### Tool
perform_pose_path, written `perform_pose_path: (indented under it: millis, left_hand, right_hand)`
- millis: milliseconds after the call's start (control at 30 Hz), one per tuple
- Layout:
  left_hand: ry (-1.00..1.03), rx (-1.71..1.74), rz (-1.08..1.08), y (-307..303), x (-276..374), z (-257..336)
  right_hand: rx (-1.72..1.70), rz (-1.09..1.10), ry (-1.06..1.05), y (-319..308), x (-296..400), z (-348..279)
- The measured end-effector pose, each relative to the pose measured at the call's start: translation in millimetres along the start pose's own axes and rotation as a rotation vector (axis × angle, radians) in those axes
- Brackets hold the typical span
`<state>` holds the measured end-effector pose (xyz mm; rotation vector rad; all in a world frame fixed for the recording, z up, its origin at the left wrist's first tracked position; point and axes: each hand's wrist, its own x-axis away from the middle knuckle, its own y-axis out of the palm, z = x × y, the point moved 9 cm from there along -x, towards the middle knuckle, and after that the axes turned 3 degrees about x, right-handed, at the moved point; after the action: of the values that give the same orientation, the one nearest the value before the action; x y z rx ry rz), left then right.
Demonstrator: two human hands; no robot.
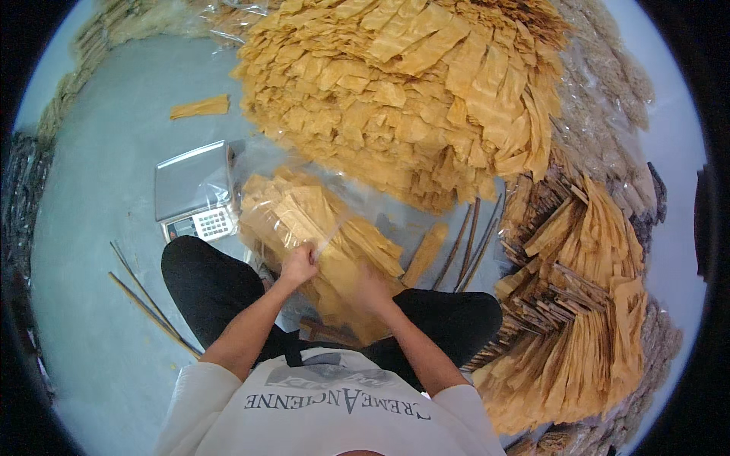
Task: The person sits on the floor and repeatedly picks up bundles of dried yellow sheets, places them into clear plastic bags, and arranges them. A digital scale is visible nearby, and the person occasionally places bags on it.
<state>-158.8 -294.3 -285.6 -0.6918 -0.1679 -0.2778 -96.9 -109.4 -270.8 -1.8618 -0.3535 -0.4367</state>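
Note:
Between my knees a clear plastic bag [265, 225] holds a bundle of flat, yellow-brown dried sheets [302, 211], and some of the sheets stick out of its mouth towards the lower right. My left hand [300, 265] is closed on the bag's edge, pulling the film taut. My right hand [370, 290] is blurred and lies at the protruding sheets; its fingers cannot be made out, nor whether it grips them. One narrow dried sheet [426, 255] lies on the floor just right of the bundle.
A digital scale [194, 182] stands left of the bag. Beyond it lies a single sheet [199, 107]. A large heap of sheets [365, 97] rises ahead; folded sheets on sticks [576, 342] are piled at right. Loose thin sticks [151, 310] lie on both sides.

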Motion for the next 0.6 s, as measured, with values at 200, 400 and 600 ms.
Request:
perform_pose_path:
  millis: [200,400,600]
  left_hand:
    - [-0.018,-0.08,0.009,-8.2,18.2,35.6]
    - [0.056,-0.292,-0.122,13.4,19.9,36.7]
    - [0.155,-0.224,-0.1,27.3,1.2,8.0]
  right_hand:
    - [-0.082,-0.013,-0.068,-22.8,3.2,-16.6]
    - [0.084,0.13,-0.156,-15.6,-56.6,-43.3]
    - [-0.299,0.699,-0.323,-196.1,116.4,8.4]
